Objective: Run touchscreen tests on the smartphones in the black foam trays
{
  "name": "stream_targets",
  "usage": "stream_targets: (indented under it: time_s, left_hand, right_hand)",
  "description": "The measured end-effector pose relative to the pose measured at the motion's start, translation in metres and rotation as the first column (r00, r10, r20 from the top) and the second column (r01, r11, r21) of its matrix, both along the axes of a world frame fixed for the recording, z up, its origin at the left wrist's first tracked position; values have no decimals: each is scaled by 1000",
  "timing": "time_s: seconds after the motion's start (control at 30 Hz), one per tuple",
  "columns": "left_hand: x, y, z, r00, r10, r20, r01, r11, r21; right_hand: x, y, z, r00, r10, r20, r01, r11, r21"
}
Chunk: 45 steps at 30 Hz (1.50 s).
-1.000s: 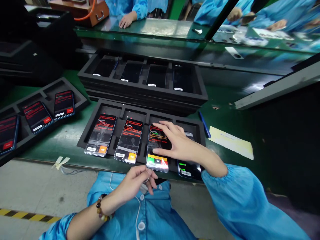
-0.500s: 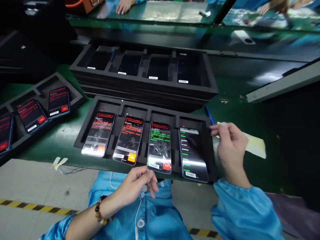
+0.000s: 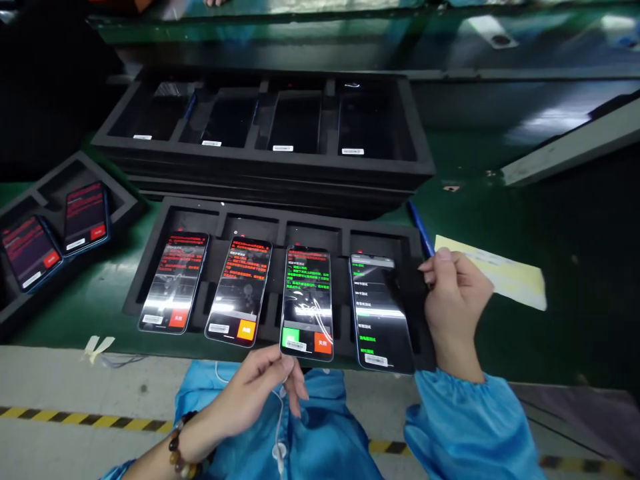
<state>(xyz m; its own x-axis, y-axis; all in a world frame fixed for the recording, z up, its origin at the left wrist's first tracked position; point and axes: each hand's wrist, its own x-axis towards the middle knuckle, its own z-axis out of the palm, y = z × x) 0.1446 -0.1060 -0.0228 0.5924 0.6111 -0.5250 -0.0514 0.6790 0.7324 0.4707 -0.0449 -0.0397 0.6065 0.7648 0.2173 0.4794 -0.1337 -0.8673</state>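
My left hand (image 3: 265, 380) is closed in a pinch at the bottom edge of the third phone (image 3: 306, 300), whose screen shows green text. A thin white earphone cable (image 3: 279, 427) runs out from under these fingers; its plug end is hidden. That phone lies with three others in a black foam tray (image 3: 427, 313), their lower ends over its near edge. The rightmost phone (image 3: 383, 313) displays a list. To the right of the tray, my right hand (image 3: 455, 293) has its fingers closed at the near end of a blue pen (image 3: 420, 227), beside a yellowish paper slip (image 3: 520, 287).
Behind the tray stands a stack of foam trays (image 3: 265, 170), the top one holding dark phones. Another tray (image 3: 125, 193) with lit phones sits at the left. A pale metal bar (image 3: 560, 157) slants along the right. Tape strips (image 3: 97, 347) stick to the table's front edge.
The view has shifted, showing less of the far bench. My right hand has come closer to the blue pen's near end. My left hand keeps its place at the third phone.
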Motion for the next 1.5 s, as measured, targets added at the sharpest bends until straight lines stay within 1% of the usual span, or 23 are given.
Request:
stream_targets:
  time_s: [0.1,0.17,0.23,0.27,0.3,0.33,0.4,0.43,0.47,0.5,0.57,0.63,0.77,0.9,1.0,1.13,1.27,1.37,1.5]
  left_hand:
    - [0,-1,-1,1000,3,8,-3,1000,14]
    - [1,-1,-2,1000,3,7,-3,1000,22]
    - [1,-1,-3,1000,4,4,-4,1000,20]
    - [1,-1,-4,1000,3,3,-3,1000,19]
    - [1,-1,-4,1000,-1,1,1,1000,20]
    - [1,0,-4,1000,-5,1,5,1000,23]
    - [1,1,-3,1000,-9,-5,9,999,36]
    - [1,1,-2,1000,-4,-12,5,999,52]
    - [1,2,0,1000,9,-23,-7,997,74]
    - [1,2,1,999,28,-35,-24,994,102]
    - [1,2,4,996,65,-60,-55,987,152]
    - [0,2,4,994,76,-75,-64,985,158]
    - [0,0,1,993,67,-95,-53,988,142]
    - [1,0,-1,993,93,-77,-80,984,160]
    - [2,1,-2,997,62,-43,-56,989,136]
    - [3,2,-4,998,54,-23,-50,987,151]
    - [4,3,-2,998,28,57,-34,994,99]
    - [5,4,0,996,31,80,-37,996,83]
    - [4,3,-2,995,43,93,-49,996,72]
  right_hand:
    - [5,-3,1,999,46,-7,-47,998,-29]
    - [2,-13,11,994,108,10,-107,992,-74]
    - [-11,-32,26,975,198,106,-188,978,-91]
    - [-22,-44,35,950,252,183,-240,967,-82]
    - [-36,-56,44,915,307,262,-306,951,-47]
    - [-52,-69,51,874,373,310,-384,923,-27]
    - [-88,-91,61,776,536,334,-575,818,23]
    - [-105,-99,63,721,594,356,-643,765,27]
    - [-120,-105,63,685,628,369,-683,730,25]
    - [-133,-110,62,663,649,374,-703,711,13]
    - [-149,-113,58,643,666,377,-707,706,-40]
    - [-156,-113,56,623,678,390,-700,706,-108]
    - [-157,-113,55,568,689,451,-686,699,-205]
    - [-157,-116,55,540,703,462,-674,691,-263]
    - [-157,-118,54,540,702,465,-659,696,-285]
    - [-155,-119,52,533,705,469,-647,696,-311]
    - [-152,-119,49,533,707,465,-640,696,-325]
    - [-151,-120,47,536,703,467,-635,700,-327]
    - [-153,-121,45,535,705,465,-638,698,-325]
